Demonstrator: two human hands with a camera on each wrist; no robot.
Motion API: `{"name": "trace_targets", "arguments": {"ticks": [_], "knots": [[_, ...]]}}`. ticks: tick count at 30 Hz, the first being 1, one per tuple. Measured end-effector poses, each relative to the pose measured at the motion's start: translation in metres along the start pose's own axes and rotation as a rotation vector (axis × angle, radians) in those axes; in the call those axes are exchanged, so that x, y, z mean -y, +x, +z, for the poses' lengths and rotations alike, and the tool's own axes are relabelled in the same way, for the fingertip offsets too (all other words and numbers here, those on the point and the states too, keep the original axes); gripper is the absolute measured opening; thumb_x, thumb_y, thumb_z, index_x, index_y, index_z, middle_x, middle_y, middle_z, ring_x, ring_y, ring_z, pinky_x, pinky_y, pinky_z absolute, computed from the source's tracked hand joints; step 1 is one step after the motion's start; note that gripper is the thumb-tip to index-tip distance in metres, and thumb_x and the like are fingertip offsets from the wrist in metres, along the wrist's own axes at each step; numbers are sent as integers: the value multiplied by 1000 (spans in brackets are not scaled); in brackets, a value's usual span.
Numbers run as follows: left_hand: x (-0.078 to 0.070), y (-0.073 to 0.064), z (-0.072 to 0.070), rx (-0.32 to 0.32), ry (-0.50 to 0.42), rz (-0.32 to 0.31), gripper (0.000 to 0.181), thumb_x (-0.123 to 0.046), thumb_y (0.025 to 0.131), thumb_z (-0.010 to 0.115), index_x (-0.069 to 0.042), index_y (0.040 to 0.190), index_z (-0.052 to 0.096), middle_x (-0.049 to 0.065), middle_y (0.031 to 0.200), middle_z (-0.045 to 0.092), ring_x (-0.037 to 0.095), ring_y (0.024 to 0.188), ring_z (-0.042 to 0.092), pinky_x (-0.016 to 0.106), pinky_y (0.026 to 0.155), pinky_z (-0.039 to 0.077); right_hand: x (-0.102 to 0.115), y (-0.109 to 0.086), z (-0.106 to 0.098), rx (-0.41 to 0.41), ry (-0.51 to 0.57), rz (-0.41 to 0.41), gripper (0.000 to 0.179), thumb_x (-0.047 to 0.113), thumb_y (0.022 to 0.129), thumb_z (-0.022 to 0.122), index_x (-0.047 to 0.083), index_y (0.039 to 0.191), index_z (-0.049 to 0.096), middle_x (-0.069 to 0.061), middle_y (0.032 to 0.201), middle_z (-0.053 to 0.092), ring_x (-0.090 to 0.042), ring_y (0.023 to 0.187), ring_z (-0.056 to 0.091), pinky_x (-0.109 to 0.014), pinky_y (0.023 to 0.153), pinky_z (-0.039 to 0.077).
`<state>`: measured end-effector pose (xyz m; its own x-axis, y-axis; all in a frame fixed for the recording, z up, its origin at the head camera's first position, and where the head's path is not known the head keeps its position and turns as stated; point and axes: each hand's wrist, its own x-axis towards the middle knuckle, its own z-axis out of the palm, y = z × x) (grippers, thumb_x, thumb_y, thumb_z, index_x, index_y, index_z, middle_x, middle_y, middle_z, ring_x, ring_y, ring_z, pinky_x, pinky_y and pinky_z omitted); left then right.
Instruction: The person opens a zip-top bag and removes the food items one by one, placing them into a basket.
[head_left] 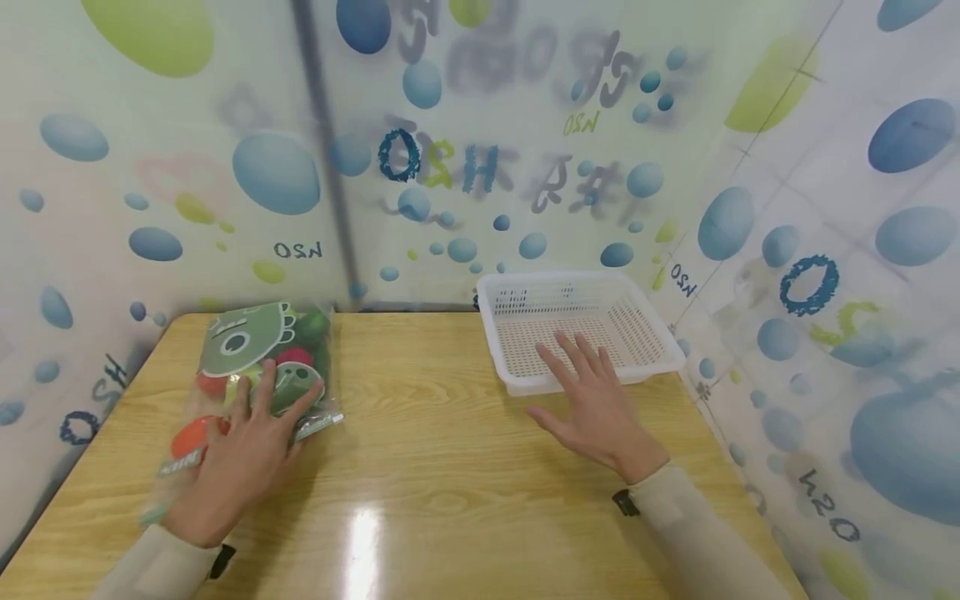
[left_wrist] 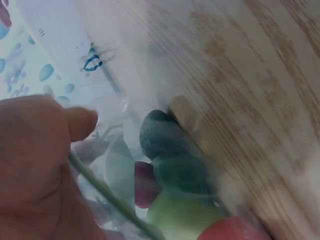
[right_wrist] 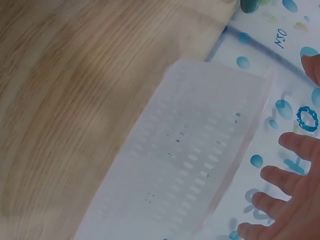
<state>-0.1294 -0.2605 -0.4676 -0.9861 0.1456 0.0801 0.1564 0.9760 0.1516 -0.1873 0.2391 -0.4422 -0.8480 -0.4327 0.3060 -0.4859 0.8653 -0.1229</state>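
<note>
Lettering point(head_left: 438, 162) in the centre of the wall point(head_left: 450, 283) says "H2O", backwards from where I stand; smaller H2Os dot the sides too, some tilted. Bag point(head_left: 247, 342) has pale print on a strip nr its lower L corner, too blurred to read, + 2 cartoon faces, 1 big, 1 small.

Wall's pale sheeting w/ blue & lime ovals, 1 dark strip point(head_left: 330, 158) running up it. Table point(head_left: 450, 442) is wood-grain, 1 bright glare patch nr the front edge.

Count: 1 bag, 1 white basket point(head_left: 521, 337), 2 hands, 2 black bands point(head_left: 625, 502), 1 per cuff. Bag's at table's far L, basket far R by the wall, well apart. Pieces point(left_wrist: 180, 175) inside the clear bag: at least 2 dk green, 1 lime, 1 red, 1 dk red; full no. can't be told.

L hand point(head_left: 243, 454) is spread over the bag, fingers apart, gripping nothing; can't tell if it's touching. R hand point(head_left: 600, 412) is spread wide above basket's near rim, holding nothing.
</note>
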Motion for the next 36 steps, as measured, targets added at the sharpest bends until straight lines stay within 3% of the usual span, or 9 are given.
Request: {"name": "trace_targets", "arguments": {"ticks": [9,20,36], "knots": [[-6,2,-2,-31,-41,19,72,-21,111,77,-33,176,50,42,189,10,82,162,25,98,98,47,16,10,-2,-43,40,-83,84,54,105,83,20,176,52,-20,185,45,-52,172,42,-77,137,36],[-27,7,-5,-60,-61,58,67,-19,110,81,-30,172,58,43,186,19,83,159,32,99,100,48,40,23,4,-130,79,-208,73,40,103,88,15,167,62,-18,176,57,-43,161,56,-64,131,50],[-55,15,-6,-82,-97,115,65,-16,108,82,-33,168,63,41,185,28,80,156,42,96,90,54,84,35,18,-94,195,-294,59,29,108,85,15,163,65,-16,167,64,-36,152,65,-56,128,56]]}}
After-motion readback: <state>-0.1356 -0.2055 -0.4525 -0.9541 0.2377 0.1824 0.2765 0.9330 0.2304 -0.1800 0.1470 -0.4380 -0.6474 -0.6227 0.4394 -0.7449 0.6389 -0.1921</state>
